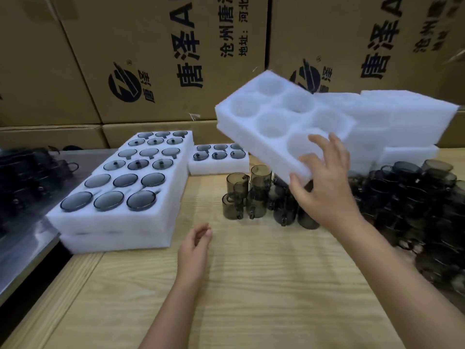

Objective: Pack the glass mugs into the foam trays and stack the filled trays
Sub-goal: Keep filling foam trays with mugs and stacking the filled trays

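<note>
- Cardboard boxes (151, 59) printed with black characters wall off the far side of the wooden table (251, 285).
- My right hand (324, 182) pinches the near corner of an empty foam tray (273, 110). The fingers (322, 143) lie spread across its top by the nearest well, and the thumb sits against the edge below.
- That tray is up off the table, tilted with its far end higher, above the middle of the table's far half. Its round wells hold nothing.
- My left hand (195, 245) hovers over the middle of the table, fingers loosely curled, holding nothing and touching nothing.
- Just under the lifted tray stands a cluster of smoky glass mugs (259, 197), upright on the wood, some stacked on others.
- A bigger heap of mugs (415, 197) runs along the table's right edge.
- At the left edge sits a stack of filled trays (173, 187), each well holding a mug or a lid.
- A smaller filled tray (216, 167) sits at the far edge, beside that stack.
- More empty foam (402, 122) is piled at the far right corner.
- Off the left edge, a metal surface (25, 248) carries dark glassware (30, 177), too blurred to make out.
</note>
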A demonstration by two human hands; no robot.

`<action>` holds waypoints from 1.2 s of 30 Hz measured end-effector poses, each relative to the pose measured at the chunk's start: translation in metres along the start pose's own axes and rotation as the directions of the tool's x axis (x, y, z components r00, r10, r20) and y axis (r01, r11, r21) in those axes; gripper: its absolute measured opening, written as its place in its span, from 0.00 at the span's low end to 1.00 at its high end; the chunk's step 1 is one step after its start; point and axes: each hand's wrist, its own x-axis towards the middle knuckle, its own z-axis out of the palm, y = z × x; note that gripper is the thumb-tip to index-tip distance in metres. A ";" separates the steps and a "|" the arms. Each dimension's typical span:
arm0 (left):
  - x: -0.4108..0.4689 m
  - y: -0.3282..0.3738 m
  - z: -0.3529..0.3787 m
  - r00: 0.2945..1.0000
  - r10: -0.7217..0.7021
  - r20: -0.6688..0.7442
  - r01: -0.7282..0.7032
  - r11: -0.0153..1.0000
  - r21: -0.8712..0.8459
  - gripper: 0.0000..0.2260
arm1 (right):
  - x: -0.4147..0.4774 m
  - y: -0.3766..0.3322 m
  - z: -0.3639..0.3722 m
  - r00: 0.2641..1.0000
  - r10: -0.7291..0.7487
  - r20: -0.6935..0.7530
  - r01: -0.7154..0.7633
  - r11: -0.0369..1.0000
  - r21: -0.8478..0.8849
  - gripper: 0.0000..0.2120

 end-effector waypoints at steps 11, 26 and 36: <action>-0.040 0.009 -0.011 0.987 -0.060 -0.151 -0.013 0.899 -0.437 0.13 | -0.166 0.005 -0.034 0.990 -0.037 0.135 -0.007 0.948 0.317 0.09; -0.042 0.002 -0.010 0.987 0.063 0.150 -0.022 0.964 -0.264 0.18 | -0.158 0.025 -0.041 0.892 0.181 0.414 -0.404 0.729 0.552 0.10; -0.043 0.002 -0.009 0.986 0.093 0.136 -0.059 0.970 -0.236 0.17 | -0.143 0.060 -0.010 0.851 0.514 -0.104 -0.477 0.841 0.257 0.09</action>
